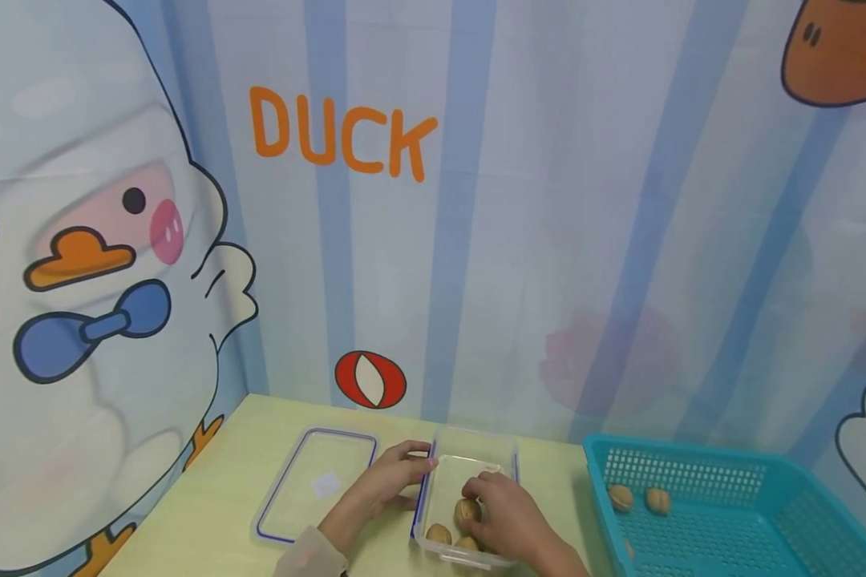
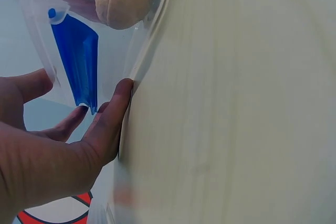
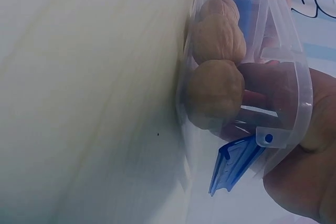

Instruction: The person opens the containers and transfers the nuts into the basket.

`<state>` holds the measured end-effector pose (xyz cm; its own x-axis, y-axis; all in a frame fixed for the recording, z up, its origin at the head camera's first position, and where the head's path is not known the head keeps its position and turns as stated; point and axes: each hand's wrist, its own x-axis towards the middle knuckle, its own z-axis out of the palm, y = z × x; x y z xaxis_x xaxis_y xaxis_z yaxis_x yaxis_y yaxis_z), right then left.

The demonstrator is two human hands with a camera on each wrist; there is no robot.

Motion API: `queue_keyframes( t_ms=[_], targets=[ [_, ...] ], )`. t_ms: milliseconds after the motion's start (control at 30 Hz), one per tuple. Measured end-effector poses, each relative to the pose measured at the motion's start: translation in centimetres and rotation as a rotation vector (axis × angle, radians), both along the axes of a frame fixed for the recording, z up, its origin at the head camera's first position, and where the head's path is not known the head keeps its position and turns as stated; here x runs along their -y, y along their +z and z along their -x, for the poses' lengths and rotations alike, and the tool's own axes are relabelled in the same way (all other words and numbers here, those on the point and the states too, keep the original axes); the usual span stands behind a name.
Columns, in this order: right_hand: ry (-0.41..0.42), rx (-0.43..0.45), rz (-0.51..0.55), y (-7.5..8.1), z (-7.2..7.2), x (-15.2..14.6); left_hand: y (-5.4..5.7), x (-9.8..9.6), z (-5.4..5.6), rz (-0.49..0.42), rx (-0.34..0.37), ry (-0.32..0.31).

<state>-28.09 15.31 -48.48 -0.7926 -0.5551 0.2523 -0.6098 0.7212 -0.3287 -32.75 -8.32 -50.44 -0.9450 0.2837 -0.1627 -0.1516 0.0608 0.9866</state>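
Note:
A clear plastic box with blue side clips stands on the table, walnuts lying at its near end. My right hand reaches down into it, and its fingers and thumb pinch a walnut. Another walnut sits in the near left corner. Through the box wall the right wrist view shows several walnuts in a row, the nearest walnut beside the hand. Outside, my left hand touches the left wall, fingers extended; in the left wrist view one fingertip is low by the table, near the blue clip.
Left of the box lies its clear lid with a blue seal and a white label. A turquoise basket on the right contains walnuts. A printed curtain hangs behind the pale yellow table.

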Motion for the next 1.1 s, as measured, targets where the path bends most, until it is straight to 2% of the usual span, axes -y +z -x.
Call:
queue_keyframes(
  t_ms=[233, 467, 667, 800, 1100],
  targets=[
    [0.001, 0.016, 0.021, 0.1, -0.1, -0.2, 0.0, -0.1, 0.0, -0.004, 0.013, 0.004],
    [-0.006, 0.059, 0.131, 0.2, 0.1, -0.1, 0.1, 0.1, -0.1, -0.002, -0.011, 0.001],
    [-0.008, -0.005, 0.186, 0.2, -0.1, -0.2, -0.1, 0.1, -0.2, 0.006, -0.011, 0.002],
    [-0.001, -0.040, 0.234, 1.4, -0.6, -0.1, 0.1, 0.0, -0.2, 0.010, 0.002, 0.001],
    [-0.019, -0.161, 0.278, 5.6, -2.9, -0.9, 0.3, -0.1, -0.3, 0.001, -0.013, -0.019]
  ],
)
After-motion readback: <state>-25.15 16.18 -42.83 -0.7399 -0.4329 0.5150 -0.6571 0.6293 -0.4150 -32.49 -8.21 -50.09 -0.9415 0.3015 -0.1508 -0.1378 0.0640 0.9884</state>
